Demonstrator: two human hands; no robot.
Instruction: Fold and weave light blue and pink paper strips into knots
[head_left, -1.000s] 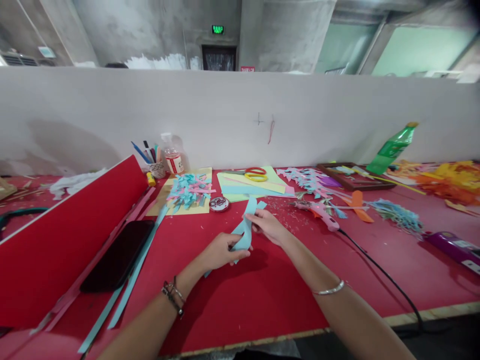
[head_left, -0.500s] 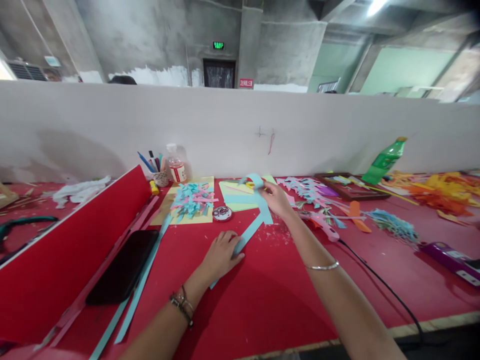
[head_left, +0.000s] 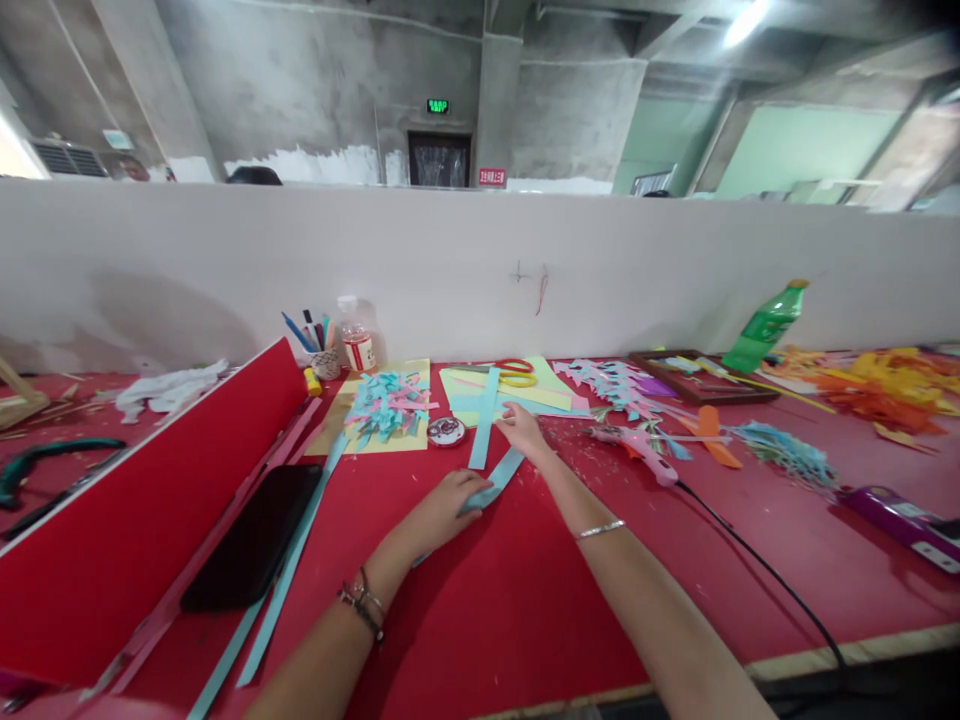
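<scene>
My left hand (head_left: 448, 507) rests low over the red tabletop, fingers bent round a light-blue paper strip (head_left: 507, 474) that slants up to the right under my right wrist. My right hand (head_left: 523, 432) has its fingers pinched at the edge of another light-blue strip (head_left: 486, 425), which stands nearly lengthwise before me. Behind it lie scissors (head_left: 516, 374) with red and yellow handles, on a pile of yellow and blue paper sheets (head_left: 551, 400). A small round tin (head_left: 446, 431) sits left of the strips.
Blue and pink paper fringe (head_left: 388, 405) lies on yellow sheets. A black phone (head_left: 253, 537) rests beside a red upright board (head_left: 172, 520). On the right are a pink glue gun (head_left: 646, 455) with its cord, orange paper (head_left: 712, 435), a green bottle (head_left: 766, 328) and a purple box (head_left: 900, 520).
My right hand has come down and nearer, and the strip it held in a curl now hangs straighter. The scissors are uncovered. My left hand has barely moved.
</scene>
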